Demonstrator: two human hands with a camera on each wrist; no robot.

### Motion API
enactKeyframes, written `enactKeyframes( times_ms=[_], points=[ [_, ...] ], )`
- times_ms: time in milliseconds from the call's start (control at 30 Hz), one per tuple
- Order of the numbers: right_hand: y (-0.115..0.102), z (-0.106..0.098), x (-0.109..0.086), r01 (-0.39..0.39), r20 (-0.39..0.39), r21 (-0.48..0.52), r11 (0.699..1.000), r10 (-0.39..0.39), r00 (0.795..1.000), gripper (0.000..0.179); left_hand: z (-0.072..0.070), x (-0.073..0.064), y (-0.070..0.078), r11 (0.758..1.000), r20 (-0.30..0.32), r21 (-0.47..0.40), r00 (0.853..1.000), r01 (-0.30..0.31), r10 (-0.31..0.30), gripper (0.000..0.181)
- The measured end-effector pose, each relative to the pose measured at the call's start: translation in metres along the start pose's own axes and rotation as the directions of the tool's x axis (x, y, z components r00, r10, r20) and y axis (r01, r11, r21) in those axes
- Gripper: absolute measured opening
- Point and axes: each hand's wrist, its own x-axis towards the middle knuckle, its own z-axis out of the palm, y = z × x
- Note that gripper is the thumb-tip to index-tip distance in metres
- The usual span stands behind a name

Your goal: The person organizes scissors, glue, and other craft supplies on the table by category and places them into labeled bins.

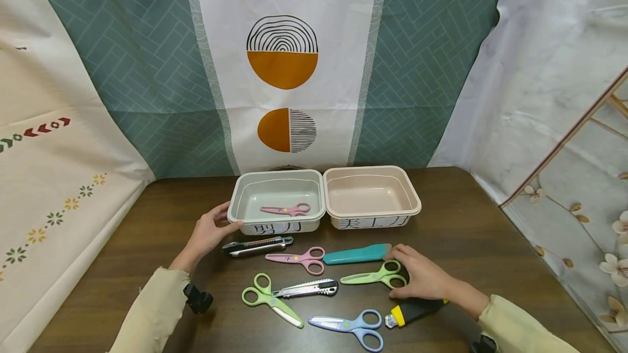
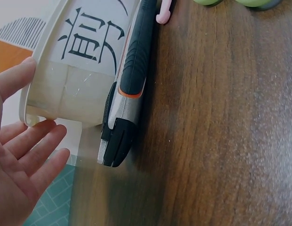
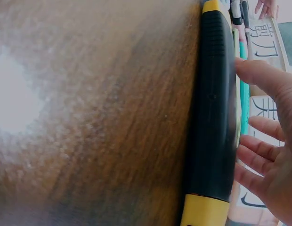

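Observation:
My left hand (image 1: 210,233) holds the front-left corner of a pale green bin (image 1: 314,226), thumb at the rim and fingers at its side. Inside lie pink scissors (image 1: 289,210). A black-and-silver utility knife (image 2: 132,70) lies right below that bin. My right hand (image 1: 424,274) hovers around the handles of green scissors (image 1: 373,277), thumb and fingers spread; contact with them is unclear. Under that hand lies a black-and-yellow utility knife (image 3: 212,103), and a teal cutter (image 1: 355,255) lies by its fingertips.
A beige bin (image 1: 373,214) stands right of the green one. More pink scissors (image 1: 296,257), green scissors (image 1: 267,298), blue scissors (image 1: 348,324) and a silver utility knife (image 1: 309,288) lie on the brown table (image 1: 495,249). A patterned cloth (image 1: 289,97) hangs behind.

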Motion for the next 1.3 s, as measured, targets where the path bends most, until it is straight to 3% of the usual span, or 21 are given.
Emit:
enactKeyframes(
  times_ms=[467, 1300],
  points=[
    [0.006, 0.0, 0.0, -0.002, 0.079, -0.015, 1.0, 0.003, 0.997, 0.062, 0.0, -0.001, 0.001, 1.0, 0.006, -0.009, 1.0, 0.003, -0.003, 0.07],
    [0.002, -0.011, 0.01, 0.039, 0.129, -0.021, 0.999, -0.036, 0.991, 0.048, 0.0, 0.0, -0.001, 1.0, 0.006, -0.006, 1.0, -0.01, 0.01, 0.069]
  ],
)
